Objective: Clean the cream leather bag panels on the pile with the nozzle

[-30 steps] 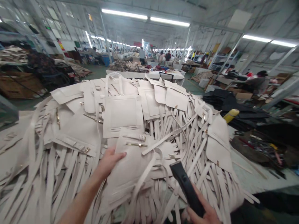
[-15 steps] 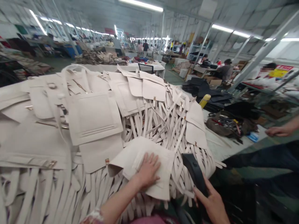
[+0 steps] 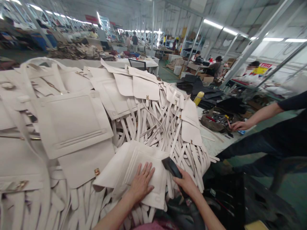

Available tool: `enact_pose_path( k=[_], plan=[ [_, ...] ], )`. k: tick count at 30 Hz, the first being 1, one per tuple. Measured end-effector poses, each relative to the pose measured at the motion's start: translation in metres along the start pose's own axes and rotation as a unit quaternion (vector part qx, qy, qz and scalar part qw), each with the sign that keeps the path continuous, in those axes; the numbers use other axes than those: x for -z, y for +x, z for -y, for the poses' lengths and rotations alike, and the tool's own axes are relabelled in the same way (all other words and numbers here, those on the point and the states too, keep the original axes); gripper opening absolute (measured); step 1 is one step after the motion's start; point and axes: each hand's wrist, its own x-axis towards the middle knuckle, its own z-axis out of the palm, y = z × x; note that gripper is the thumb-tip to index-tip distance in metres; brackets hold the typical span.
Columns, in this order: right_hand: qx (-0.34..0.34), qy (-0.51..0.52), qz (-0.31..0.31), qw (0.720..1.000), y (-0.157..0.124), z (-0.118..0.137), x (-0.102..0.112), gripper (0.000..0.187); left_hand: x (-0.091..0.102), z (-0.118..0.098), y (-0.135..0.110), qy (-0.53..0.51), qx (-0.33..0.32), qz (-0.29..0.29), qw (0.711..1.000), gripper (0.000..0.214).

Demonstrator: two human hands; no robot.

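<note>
My left hand (image 3: 142,182) lies flat, fingers spread, on a cream bag panel (image 3: 153,157) with a stitched rectangular pocket. The panel's left edge curls upward. In my right hand (image 3: 187,182) is a black vacuum nozzle (image 3: 172,166), its wide mouth at the panel's right edge. A dark hose seems to run down from its handle. Beneath and around the panel are many loose cream straps (image 3: 160,127). To the left rests a larger cream bag piece (image 3: 74,118) with a slit pocket, above a flap bearing a gold clasp (image 3: 96,172).
At right a co-worker's hand (image 3: 240,125) reaches to a brown bag of tools (image 3: 211,126). A yellow cylinder (image 3: 198,98) and stacked black sheets (image 3: 199,84) stand beyond the pile. Dark equipment (image 3: 266,198) sits low at right.
The nozzle has moved left and up to the panel's right edge. My view has turned right. The co-worker's hand has come further in, to the tool bag. My left hand stays on the panel.
</note>
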Motion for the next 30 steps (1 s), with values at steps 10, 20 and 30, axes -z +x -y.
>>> enact_pose_path(
  k=[10, 20, 30],
  plan=[
    [0.019, -0.036, 0.015, 0.999, 0.018, 0.032, 0.0, 0.058, -0.004, 0.002, 0.018, -0.024, 0.038, 0.003, 0.999, 0.081],
    [-0.047, -0.026, 0.144, 0.988, -0.093, -0.027, -0.024, 0.064, -0.001, 0.005, 0.02, -0.056, 0.037, 0.015, 0.998, 0.075],
    [-0.032, 0.001, 0.073, 0.997, -0.036, -0.009, -0.061, 0.067, 0.046, -0.02, -0.063, -0.362, 0.113, -0.165, 0.911, 0.032]
  ],
)
